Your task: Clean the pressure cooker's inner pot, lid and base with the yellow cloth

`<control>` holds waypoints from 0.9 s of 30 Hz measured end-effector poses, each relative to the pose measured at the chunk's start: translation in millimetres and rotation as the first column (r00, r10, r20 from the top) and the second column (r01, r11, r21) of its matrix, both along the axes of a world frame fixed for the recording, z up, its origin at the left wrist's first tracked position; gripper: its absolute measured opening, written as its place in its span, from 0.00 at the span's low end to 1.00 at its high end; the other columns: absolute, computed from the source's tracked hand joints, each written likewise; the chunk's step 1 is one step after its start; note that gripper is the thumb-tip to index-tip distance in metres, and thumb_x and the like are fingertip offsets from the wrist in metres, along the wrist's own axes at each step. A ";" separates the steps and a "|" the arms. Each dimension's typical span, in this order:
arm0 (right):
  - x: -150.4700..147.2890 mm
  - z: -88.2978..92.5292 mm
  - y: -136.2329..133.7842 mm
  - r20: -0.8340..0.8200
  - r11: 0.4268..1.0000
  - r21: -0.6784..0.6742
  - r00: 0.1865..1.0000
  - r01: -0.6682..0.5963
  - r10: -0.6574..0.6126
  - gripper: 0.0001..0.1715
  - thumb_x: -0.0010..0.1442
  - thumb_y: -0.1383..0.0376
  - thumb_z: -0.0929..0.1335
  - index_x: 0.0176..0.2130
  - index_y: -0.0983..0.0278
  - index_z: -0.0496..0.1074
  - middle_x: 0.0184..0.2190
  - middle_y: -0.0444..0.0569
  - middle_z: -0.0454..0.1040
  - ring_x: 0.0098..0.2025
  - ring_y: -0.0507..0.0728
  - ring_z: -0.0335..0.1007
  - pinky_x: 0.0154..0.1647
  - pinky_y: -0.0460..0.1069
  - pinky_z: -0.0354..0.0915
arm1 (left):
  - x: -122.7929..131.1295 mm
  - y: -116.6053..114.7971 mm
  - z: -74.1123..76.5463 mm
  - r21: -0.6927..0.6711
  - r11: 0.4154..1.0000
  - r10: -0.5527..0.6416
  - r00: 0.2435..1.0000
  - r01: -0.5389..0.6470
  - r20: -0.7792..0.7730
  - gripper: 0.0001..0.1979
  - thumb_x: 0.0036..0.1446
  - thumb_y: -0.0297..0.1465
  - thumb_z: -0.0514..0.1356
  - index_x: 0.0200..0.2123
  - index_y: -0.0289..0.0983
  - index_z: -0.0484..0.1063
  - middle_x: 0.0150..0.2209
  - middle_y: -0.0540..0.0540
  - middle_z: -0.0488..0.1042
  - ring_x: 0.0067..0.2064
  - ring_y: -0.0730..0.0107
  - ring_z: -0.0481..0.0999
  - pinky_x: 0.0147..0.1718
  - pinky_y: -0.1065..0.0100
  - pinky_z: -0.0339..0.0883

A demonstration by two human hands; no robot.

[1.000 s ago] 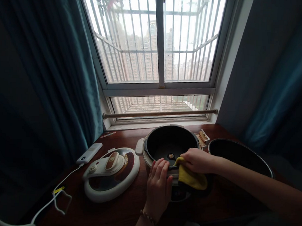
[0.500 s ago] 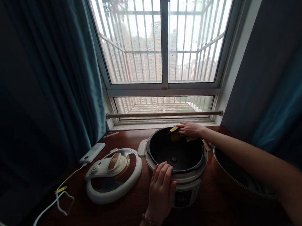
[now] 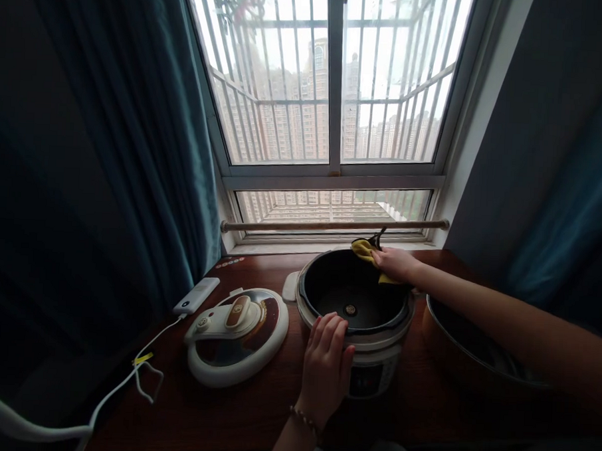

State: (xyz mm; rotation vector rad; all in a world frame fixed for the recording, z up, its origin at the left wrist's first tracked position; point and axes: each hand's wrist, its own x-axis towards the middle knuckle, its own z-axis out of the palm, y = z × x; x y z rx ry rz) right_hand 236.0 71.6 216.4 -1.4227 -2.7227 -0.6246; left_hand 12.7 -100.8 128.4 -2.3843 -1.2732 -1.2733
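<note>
An electric pressure cooker (image 3: 376, 342) stands uncovered on the wooden table, its dark inside showing a small round metal piece at the bottom. My left hand (image 3: 325, 359) grips the cooker's near rim, fingers curled over the edge and thumb down its outer side. At the far right of the rim, my right hand (image 3: 396, 264) is closed on a yellow cloth (image 3: 364, 249) with a dark edge. Part of that cloth hangs below the hand by the rim. To the left lies the cooker's lid (image 3: 239, 339), white and brown with its handle up.
Right of the cooker sits a wide brown pot (image 3: 440, 334), partly behind my right forearm. A white power bank (image 3: 198, 295) with a white cable (image 3: 108, 396) lies at the left. Behind the table are a window with a rail (image 3: 331, 225) and blue curtains (image 3: 183, 180).
My right hand has shifted with the cloth along the far rim, and more of the cloth now shows above the edge. My left hand keeps its hold. The whole view has shifted slightly.
</note>
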 end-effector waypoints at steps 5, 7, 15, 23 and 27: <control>-10.2 8.3 -67.9 0.004 0.962 -0.132 0.970 0.240 -0.242 0.17 0.56 0.76 0.59 0.34 0.71 0.75 0.33 0.65 0.75 0.42 0.66 0.71 0.38 0.57 0.66 | 1.3 -1.8 3.2 -0.023 1.000 -0.016 1.000 0.017 0.019 0.16 0.59 0.27 0.50 0.51 0.33 0.61 0.51 0.39 0.68 0.57 0.59 0.61 0.57 0.52 0.54; -22.1 10.9 -93.4 -0.005 0.936 -0.211 0.957 0.282 -0.290 0.15 0.56 0.74 0.60 0.31 0.70 0.76 0.31 0.64 0.75 0.40 0.66 0.72 0.35 0.55 0.66 | -0.6 -3.0 5.6 -0.045 0.998 -0.041 0.999 0.041 0.015 0.17 0.60 0.28 0.51 0.53 0.34 0.60 0.52 0.40 0.67 0.58 0.60 0.60 0.58 0.52 0.53; -92.3 7.0 -145.5 -0.453 0.840 -0.541 0.827 0.043 -0.334 0.16 0.58 0.67 0.59 0.42 0.70 0.70 0.37 0.61 0.75 0.38 0.63 0.73 0.37 0.54 0.65 | -8.2 -14.6 45.5 -0.114 0.991 -0.053 0.982 0.075 0.182 0.21 0.62 0.29 0.46 0.59 0.35 0.52 0.60 0.39 0.58 0.62 0.65 0.55 0.58 0.57 0.55; -64.1 -2.4 -124.9 -0.901 0.781 -0.433 0.197 -0.449 -0.387 0.18 0.56 0.66 0.62 0.47 0.65 0.68 0.42 0.51 0.75 0.45 0.56 0.71 0.48 0.52 0.64 | 40.5 -12.9 54.6 -0.062 0.980 0.178 0.969 -0.191 -0.172 0.24 0.59 0.33 0.51 0.57 0.27 0.56 0.55 0.32 0.63 0.58 0.50 0.59 0.55 0.46 0.52; -35.4 -20.4 -137.5 -0.939 0.979 -0.203 0.284 -0.009 -0.192 0.15 0.60 0.61 0.60 0.40 0.62 0.72 0.39 0.51 0.76 0.43 0.59 0.71 0.49 0.55 0.63 | 31.6 -4.6 45.7 -0.087 0.989 0.089 0.958 -0.117 -0.274 0.13 0.60 0.31 0.50 0.45 0.35 0.68 0.42 0.42 0.72 0.47 0.57 0.68 0.51 0.49 0.57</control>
